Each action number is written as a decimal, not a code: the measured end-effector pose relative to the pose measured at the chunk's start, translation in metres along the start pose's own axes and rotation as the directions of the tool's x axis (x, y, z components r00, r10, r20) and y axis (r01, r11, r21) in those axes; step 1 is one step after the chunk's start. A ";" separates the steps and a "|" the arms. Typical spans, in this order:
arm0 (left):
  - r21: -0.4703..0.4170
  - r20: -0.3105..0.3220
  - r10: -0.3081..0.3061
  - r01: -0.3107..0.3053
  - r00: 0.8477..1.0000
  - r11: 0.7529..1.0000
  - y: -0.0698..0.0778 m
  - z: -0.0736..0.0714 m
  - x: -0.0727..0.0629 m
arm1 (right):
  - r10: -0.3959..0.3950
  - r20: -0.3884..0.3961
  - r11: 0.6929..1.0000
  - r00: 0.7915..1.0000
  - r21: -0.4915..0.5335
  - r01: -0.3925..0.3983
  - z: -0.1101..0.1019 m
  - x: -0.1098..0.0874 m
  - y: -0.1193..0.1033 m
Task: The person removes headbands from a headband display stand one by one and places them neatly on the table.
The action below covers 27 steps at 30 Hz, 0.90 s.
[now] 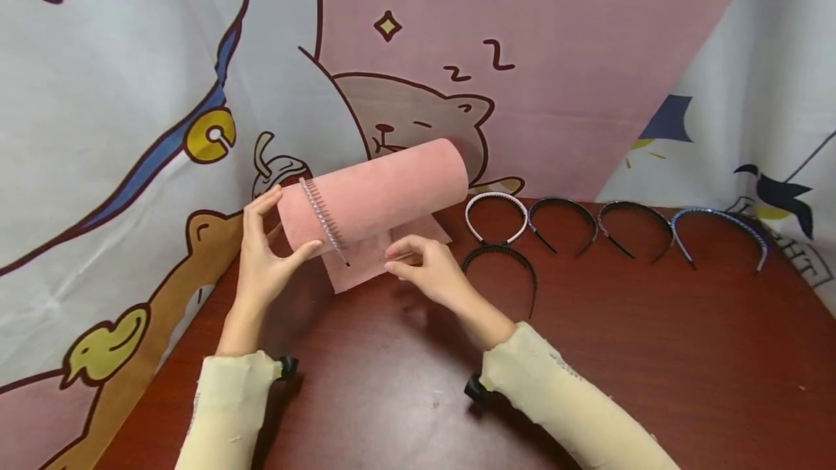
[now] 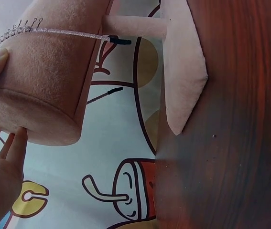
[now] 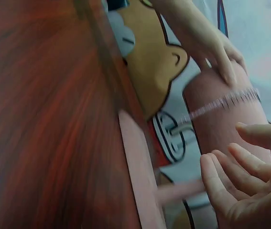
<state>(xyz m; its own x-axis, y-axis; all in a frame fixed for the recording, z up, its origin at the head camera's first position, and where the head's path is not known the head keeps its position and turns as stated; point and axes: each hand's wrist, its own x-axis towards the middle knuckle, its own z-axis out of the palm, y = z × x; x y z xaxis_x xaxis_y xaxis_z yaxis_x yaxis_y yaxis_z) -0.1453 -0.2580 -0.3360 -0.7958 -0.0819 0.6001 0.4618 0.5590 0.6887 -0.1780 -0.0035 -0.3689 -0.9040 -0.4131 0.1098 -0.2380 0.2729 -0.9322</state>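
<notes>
A pink, velvety headband display stand (image 1: 392, 187) has a thick horizontal roll on a post above a flat base (image 1: 355, 267). Near the roll's left end sits a clear toothed headband (image 1: 321, 216), its dark tips hanging below the roll. My left hand (image 1: 261, 260) holds that end of the roll, the thumb against its side and the fingers at its end face (image 2: 35, 119). In front of the base is my right hand (image 1: 431, 270); its fingers are loosely bent with nothing between them, as the right wrist view also shows.
Right of the stand, a white headband (image 1: 496, 196) lies in a row with dark headbands (image 1: 563, 201) and a blue one (image 1: 718, 215). A black toothed headband (image 1: 503, 249) lies in front of the white one. A printed cloth (image 1: 555, 93) hangs behind the brown table (image 1: 392, 383).
</notes>
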 end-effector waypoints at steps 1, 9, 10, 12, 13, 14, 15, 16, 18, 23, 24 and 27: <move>-0.001 0.000 0.002 -0.002 1.000 1.000 -0.001 0.001 0.000 | -0.004 0.008 1.000 1.000 0.007 0.004 0.007 0.003 -0.001; 0.029 0.002 0.003 -0.003 1.000 1.000 -0.001 0.001 0.002 | 0.015 0.183 0.977 0.983 0.208 -0.053 0.047 0.023 -0.007; 0.033 0.001 0.004 -0.004 1.000 0.999 -0.001 0.001 0.002 | 0.016 0.196 0.973 0.980 0.224 -0.061 0.050 0.025 -0.006; 0.031 -0.002 0.005 -0.005 1.000 0.999 -0.002 0.001 0.001 | 0.013 0.214 0.967 0.977 0.247 -0.067 0.055 0.027 -0.006; 0.030 -0.005 0.007 -0.007 1.000 1.000 -0.002 0.001 0.001 | 0.008 0.216 0.965 0.976 0.255 -0.064 0.056 0.027 -0.006; 0.029 -0.008 0.007 -0.006 1.000 1.000 -0.002 0.001 0.001 | -0.002 0.213 0.965 0.977 0.258 -0.054 0.057 0.027 -0.006; 0.029 -0.010 0.009 -0.008 1.000 1.000 -0.001 0.001 0.000 | -0.012 0.200 0.967 0.980 0.252 -0.040 0.057 0.027 -0.006; 0.028 -0.012 0.012 -0.011 1.000 1.000 -0.001 0.001 0.000 | -0.025 0.179 0.970 0.984 0.243 -0.019 0.057 0.027 -0.007; 0.023 -0.015 0.017 -0.017 1.000 1.000 -0.001 0.001 0.000 | -0.057 0.118 0.980 0.991 0.195 0.033 0.055 0.025 -0.008; 0.029 -0.013 0.023 -0.022 1.000 0.999 0.000 0.001 0.001 | -0.185 -0.089 0.982 0.979 0.014 0.187 0.047 0.024 -0.015; 0.033 -0.014 0.023 -0.023 1.000 0.999 0.000 0.001 0.001 | -0.215 -0.125 0.976 0.968 -0.017 0.215 0.044 0.025 -0.017; 0.039 -0.013 0.022 -0.022 1.000 0.999 0.000 0.001 0.000 | -0.279 -0.214 0.960 0.936 -0.086 0.267 0.035 0.027 -0.021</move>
<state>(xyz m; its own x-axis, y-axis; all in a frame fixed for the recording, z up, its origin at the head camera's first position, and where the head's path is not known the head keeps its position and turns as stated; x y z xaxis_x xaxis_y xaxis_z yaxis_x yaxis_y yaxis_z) -0.1457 -0.2568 -0.3364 -0.7801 -0.0804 0.6205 0.4634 0.5921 0.6593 -0.1851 -0.0504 -0.3584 -0.8557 -0.2772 0.4369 -0.5001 0.2268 -0.8357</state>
